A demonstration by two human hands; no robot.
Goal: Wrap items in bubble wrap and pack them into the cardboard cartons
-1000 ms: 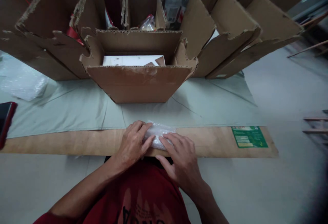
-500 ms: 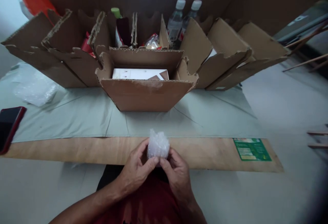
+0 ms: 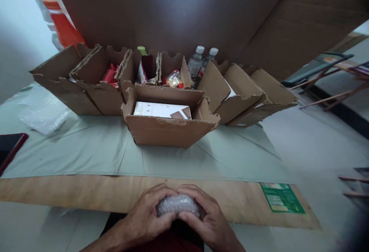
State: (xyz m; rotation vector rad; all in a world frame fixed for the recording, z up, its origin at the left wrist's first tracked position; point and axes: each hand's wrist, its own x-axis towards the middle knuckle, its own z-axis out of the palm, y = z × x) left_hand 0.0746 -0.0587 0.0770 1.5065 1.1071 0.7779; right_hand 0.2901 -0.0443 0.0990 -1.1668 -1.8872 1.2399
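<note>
Bubble-wrapped bundle (image 3: 179,204), between left fingers (image 3: 160,193) and right fingers (image 3: 196,193), both curled firmly around it, thumbs (image 3: 166,219) nearest.

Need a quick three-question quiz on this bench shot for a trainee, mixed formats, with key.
1. Open question: what do the left hand and the right hand hold between them?

2. True or false: the phone lies to the left of the front cardboard box.

3. Multiple choice: how many white-capped bottles show at the back?
A) one
B) two
C) four

Key:
1. A bubble-wrapped bundle.
2. True.
3. B.
</note>
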